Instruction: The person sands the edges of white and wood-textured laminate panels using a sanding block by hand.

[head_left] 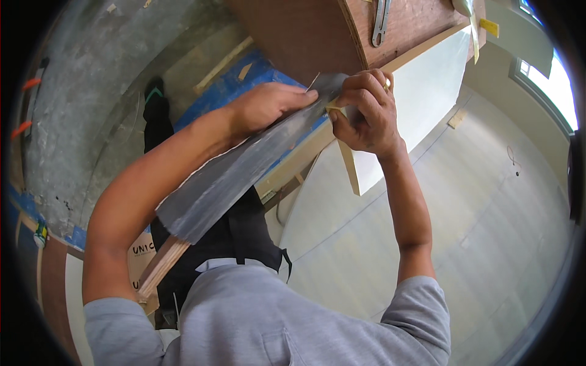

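A long dark grey strip (223,177) with a pale ragged edge slants from near my waist up to the wooden box. My left hand (268,107) grips its far left edge, thumb on top and the other fingers hidden beneath. At the strip's upper end, my right hand (369,113) is closed with the fingers curled, pinching a small yellowish piece (334,111) between thumb and fingertips. What that piece is, I cannot tell. Just beyond the right hand stands a pale white panel (421,88) with a light wooden edge.
A brown plywood box (403,36) fills the top, with a slotted metal tool (380,27) on it. Blue sheeting (244,76) lies beyond my left arm. A wooden board (162,268) sticks out below the strip. A printed cardboard box (141,253) stands near my left elbow.
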A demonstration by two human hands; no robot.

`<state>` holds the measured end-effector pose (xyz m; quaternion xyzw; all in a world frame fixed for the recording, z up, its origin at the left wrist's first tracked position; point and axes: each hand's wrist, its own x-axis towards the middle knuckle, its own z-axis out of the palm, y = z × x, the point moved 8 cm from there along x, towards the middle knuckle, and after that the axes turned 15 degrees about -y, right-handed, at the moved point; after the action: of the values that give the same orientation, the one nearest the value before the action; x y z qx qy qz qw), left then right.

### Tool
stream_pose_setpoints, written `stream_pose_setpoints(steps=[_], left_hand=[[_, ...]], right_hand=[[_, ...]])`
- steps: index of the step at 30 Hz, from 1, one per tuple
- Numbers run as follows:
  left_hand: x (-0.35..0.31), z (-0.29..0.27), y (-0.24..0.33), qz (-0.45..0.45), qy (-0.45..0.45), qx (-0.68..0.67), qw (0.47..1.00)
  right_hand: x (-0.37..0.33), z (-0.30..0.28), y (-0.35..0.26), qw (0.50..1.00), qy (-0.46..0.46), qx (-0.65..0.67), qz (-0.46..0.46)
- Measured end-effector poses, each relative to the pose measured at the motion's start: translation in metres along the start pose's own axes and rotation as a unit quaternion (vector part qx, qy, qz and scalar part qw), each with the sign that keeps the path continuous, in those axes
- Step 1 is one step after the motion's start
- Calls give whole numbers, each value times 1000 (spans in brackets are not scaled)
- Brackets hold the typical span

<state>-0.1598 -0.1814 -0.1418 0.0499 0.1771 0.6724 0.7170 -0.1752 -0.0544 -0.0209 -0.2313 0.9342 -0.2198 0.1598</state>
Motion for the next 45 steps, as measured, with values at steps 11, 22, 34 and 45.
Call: stream_pose_setpoints(steps=[11,22,34,45], left_hand=[[3,0,12,-2,32,93,995],[-6,5,12,15,16,65,998],[2,3,12,45,-20,73,996],[5,1,13,39,-39,47,997]], right_hand=[[-3,0,2,1000,2,8,2],[-3,1,3,1000,5,11,5],[-1,-3,0,1000,18,10,3],[-2,-2,1,1000,14,10,-3]])
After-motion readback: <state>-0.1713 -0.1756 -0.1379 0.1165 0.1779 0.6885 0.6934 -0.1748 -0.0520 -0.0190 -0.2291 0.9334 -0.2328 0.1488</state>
